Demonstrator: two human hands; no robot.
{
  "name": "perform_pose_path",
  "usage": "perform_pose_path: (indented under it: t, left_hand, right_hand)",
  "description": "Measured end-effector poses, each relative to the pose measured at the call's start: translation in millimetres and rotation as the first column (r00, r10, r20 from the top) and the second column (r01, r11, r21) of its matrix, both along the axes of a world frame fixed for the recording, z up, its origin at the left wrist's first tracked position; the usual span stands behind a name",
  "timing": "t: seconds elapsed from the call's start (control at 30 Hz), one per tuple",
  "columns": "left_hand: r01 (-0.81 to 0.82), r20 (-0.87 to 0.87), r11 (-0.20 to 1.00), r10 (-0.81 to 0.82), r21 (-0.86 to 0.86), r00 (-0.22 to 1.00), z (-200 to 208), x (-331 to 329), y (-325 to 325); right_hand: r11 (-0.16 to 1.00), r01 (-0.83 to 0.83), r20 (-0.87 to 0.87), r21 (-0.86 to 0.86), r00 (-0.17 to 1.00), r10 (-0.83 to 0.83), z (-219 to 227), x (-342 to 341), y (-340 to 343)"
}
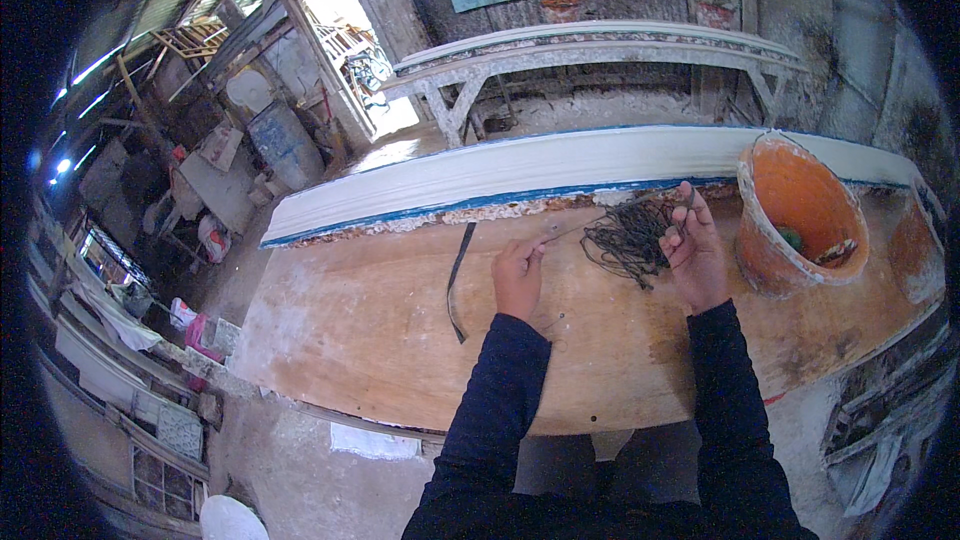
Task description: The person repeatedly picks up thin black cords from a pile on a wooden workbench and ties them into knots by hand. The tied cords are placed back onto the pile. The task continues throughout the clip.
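A loose tangle of dark string [622, 240] lies on the wooden tabletop [360, 340], between my two hands. My left hand [518, 278] is closed, pinching a thin strand that runs up and right over the tangle. At the tangle's right side, my right hand [697, 258] is raised palm up, its fingers curled around the string near the fingertips. To the left of my left hand lies a narrow dark strip [457, 285], apart from both hands. Just right of my right hand stands an orange bucket [752, 255], tilted in view, with a green item and scraps inside.
A long white moulding [500, 168] with blue edges runs along the table's far side. Behind it stands a white-stained bench [600, 58]. Another orange container [915, 245] sits at the right end. A blue drum [285, 145] stands on the floor at left.
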State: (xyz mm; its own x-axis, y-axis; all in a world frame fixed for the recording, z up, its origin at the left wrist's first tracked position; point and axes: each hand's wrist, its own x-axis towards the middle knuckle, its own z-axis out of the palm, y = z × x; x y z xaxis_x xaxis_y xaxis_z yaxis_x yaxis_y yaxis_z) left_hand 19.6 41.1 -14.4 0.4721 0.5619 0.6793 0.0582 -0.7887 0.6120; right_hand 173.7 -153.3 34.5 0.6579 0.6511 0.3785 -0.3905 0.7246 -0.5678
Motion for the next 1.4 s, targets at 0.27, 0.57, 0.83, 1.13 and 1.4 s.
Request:
perform_pose_path:
  t: [0.27, 0.57, 0.83, 1.13, 1.4]
  left_hand:
    - [-0.232, -0.132, 0.972, 0.236, 0.045, 0.963, -11.4, -1.9, 6.1]
    - [-0.145, -0.185, 0.967, 0.107, -0.210, 0.977, -10.1, 0.6, -3.0]
    - [0.332, 0.152, 0.587, -0.335, -0.738, 0.930, 5.9, 6.2, -40.8]
    - [0.420, 0.176, 0.551, -0.442, -0.721, 0.880, -6.5, 10.8, -43.9]
    - [0.450, 0.183, 0.524, -0.483, -0.723, 0.856, -0.6, 11.4, -49.1]
  right_hand:
    - [0.997, 0.045, -0.049, 0.062, 0.998, -0.042, 0.2, 2.3, -1.9]
    - [0.986, 0.002, 0.095, -0.168, 0.995, 0.015, -13.5, -16.3, 15.9]
    - [0.821, -0.034, 0.099, -0.571, 0.989, 0.109, -25.2, -33.0, 22.4]
    - [0.796, 0.111, 0.284, -0.595, 0.956, 0.079, -31.6, -36.2, 25.7]
    - [0.812, 0.111, 0.266, -0.573, 0.962, 0.057, -38.3, -34.1, 28.4]
